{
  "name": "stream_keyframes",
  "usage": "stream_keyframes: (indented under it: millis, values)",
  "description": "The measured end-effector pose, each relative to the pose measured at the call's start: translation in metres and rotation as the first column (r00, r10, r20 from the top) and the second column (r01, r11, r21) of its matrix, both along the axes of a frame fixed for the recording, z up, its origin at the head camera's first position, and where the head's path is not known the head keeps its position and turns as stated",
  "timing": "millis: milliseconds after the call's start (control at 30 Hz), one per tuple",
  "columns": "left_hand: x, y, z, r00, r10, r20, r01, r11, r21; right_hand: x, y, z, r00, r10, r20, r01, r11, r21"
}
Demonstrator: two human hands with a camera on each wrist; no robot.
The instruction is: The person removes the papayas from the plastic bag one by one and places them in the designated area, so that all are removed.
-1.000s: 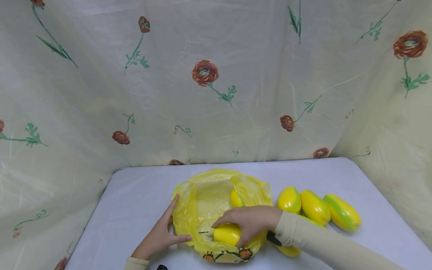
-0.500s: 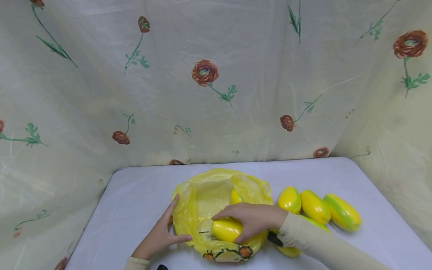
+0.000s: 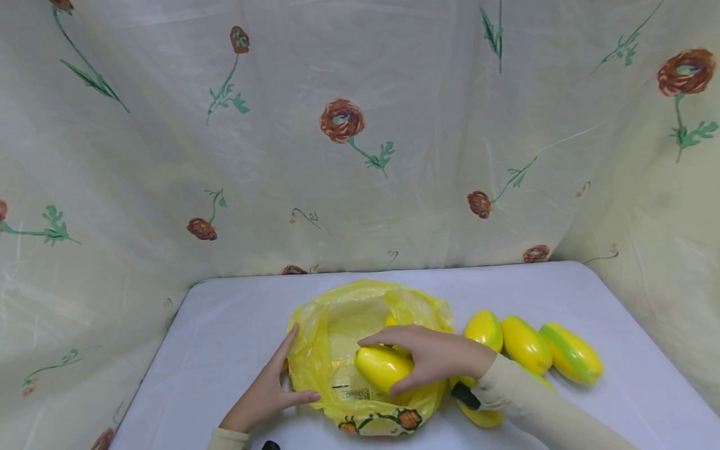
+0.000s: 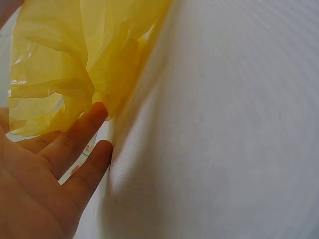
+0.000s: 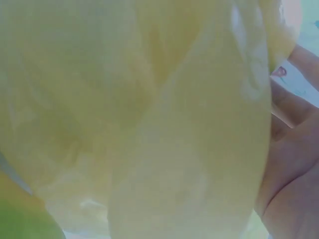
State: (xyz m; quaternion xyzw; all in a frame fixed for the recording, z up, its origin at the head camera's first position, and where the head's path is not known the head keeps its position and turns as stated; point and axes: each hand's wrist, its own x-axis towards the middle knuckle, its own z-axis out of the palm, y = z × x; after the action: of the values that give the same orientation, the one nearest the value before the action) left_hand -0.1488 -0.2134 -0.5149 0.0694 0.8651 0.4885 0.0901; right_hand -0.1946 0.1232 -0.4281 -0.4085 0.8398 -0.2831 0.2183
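Observation:
A yellow plastic bag (image 3: 309, 359) stands on the table with its mouth wide. My right hand (image 3: 433, 356) is in that mouth, gripping a glossy yellow papaya (image 3: 381, 369) between thumb and fingers. Behind the hand, part of another papaya (image 3: 390, 320) shows inside the bag. My left hand (image 3: 265, 394) rests against the bag's left side, thumb and fingers spread. The left wrist view shows straight fingers of the left hand (image 4: 55, 169) touching the bag (image 4: 50, 64). In the right wrist view the bag (image 5: 149, 124) covers most of the picture, hiding the held papaya.
Right of the bag lie several yellow-green papayas, among them a left one (image 3: 482, 331), a middle one (image 3: 526, 342) and a right one (image 3: 571, 354). Another papaya (image 3: 482, 419) lies nearer, partly behind my right wrist. Flowered curtains (image 3: 360, 206) hang around the white table (image 3: 236, 325).
My right hand has risen a little and shifted right with the papaya, which has tilted. More of the printed label in the bag shows. The left hand stays put.

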Motion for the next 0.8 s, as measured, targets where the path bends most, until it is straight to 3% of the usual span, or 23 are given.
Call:
stream_keyframes:
  millis: [333,633,800]
  values:
    - [0.0,0.001,0.002,1.0,0.004,0.022,-0.004,1.0,0.016,0.002,0.014,0.006,0.998,-0.059,-0.007,0.058,0.994,-0.094]
    - [0.0,0.002,0.003,1.0,0.005,0.029,-0.006,1.0,0.028,0.012,0.032,0.015,0.985,-0.153,0.077,0.162,0.976,-0.144]
    - [0.001,0.001,0.003,0.999,0.008,0.031,-0.009,1.0,0.02,0.021,0.042,0.019,0.982,-0.185,0.034,0.188,0.966,-0.179]
